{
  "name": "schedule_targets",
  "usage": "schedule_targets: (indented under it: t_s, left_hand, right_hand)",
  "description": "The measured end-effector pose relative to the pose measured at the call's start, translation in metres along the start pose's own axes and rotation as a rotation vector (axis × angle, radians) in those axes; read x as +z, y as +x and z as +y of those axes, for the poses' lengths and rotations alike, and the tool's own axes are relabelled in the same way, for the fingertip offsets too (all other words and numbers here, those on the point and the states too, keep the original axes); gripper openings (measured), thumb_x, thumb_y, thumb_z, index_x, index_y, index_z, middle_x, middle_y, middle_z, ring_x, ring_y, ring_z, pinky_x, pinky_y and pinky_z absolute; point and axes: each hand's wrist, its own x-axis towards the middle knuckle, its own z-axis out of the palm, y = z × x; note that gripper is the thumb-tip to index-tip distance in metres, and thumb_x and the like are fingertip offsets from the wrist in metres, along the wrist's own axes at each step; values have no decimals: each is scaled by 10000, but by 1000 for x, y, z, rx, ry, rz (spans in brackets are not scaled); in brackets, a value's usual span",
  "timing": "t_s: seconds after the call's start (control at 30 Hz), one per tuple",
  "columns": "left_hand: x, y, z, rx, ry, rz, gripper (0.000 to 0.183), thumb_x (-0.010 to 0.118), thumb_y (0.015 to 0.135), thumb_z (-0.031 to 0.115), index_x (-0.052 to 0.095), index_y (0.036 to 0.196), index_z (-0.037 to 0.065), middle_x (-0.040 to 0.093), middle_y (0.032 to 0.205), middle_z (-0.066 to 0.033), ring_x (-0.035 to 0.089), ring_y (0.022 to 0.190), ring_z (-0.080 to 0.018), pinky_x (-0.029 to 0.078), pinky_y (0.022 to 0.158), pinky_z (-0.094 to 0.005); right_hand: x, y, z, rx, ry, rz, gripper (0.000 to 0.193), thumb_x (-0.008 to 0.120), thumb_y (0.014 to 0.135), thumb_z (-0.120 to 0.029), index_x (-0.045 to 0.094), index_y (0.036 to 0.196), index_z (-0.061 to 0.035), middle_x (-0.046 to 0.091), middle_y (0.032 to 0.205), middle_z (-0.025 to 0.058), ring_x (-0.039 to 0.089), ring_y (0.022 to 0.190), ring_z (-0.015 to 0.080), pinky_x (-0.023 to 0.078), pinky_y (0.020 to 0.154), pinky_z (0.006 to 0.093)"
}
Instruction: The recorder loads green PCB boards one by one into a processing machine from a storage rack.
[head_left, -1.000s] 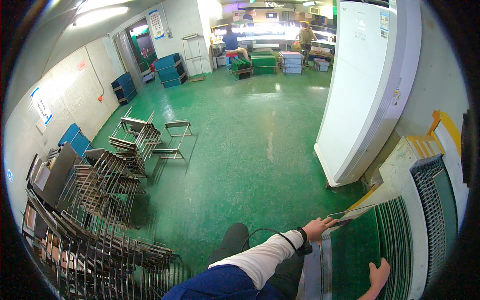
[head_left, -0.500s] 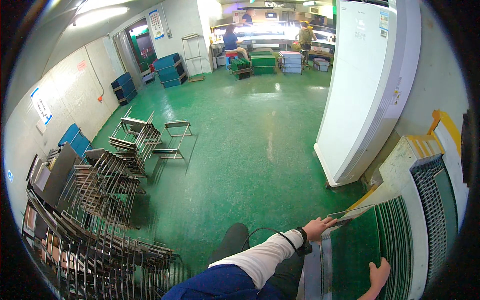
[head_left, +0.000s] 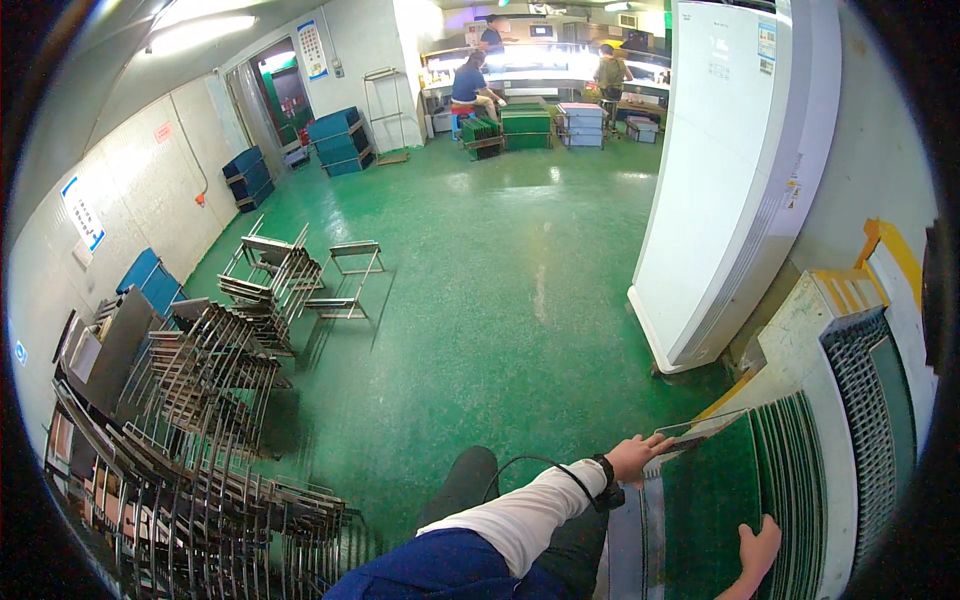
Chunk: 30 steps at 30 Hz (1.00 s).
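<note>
A stack of thin green boards stands on edge in a rack at the lower right. My left hand grips the top left corner of the front board, its arm in a white sleeve with a dark wrist strap. At the bottom edge of the picture, my right hand rests against the lower right side of the same green board, fingers spread along its edge. A cream machine casing with a yellow edge stands just behind the boards.
Several empty metal racks are piled along the left wall. A tall white cabinet stands to the right on the green floor. Blue crates and people at a bench are far back.
</note>
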Motion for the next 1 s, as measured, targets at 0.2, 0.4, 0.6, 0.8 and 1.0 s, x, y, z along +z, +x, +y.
schedule_targets:
  t_s: [0.2,0.4,0.6,0.8,1.0]
  left_hand:
    - [0,0,0,-3,5,-3,1304,917,453,131,191,1536,161,385,1444,-119,565,1058,-398,514,918,-459]
    - [-1,0,0,11,4,5,1296,908,450,118,195,1532,149,388,1435,-114,574,1019,-396,519,897,-457]
    - [0,0,1,-11,1,6,1296,912,446,105,210,1532,197,406,1429,-77,564,1052,-385,525,877,-463]
    - [2,1,-1,-16,12,1,1296,912,452,108,206,1535,198,404,1431,-82,564,1055,-385,524,877,-465]
    - [5,2,-3,-27,39,-4,1299,913,457,117,198,1539,186,402,1437,-89,562,1060,-385,522,880,-458]
  right_hand:
    - [-6,2,-4,2,14,-50,425,736,679,-121,615,1046,56,624,1023,266,584,996,433,465,874,478]
    - [-20,-5,-20,-47,55,-47,373,723,678,-100,616,999,58,631,967,260,598,945,434,474,834,477]
    - [-26,-6,-26,-21,98,-104,390,727,677,-99,616,1013,64,638,945,261,609,918,438,481,818,476]
    - [-26,-5,-26,23,41,-118,478,737,693,-120,601,1109,73,624,1067,274,586,1035,429,466,899,469]
    - [-16,-3,-16,50,1,-105,608,750,711,-149,555,1244,67,575,1213,276,521,1172,419,419,1011,460]
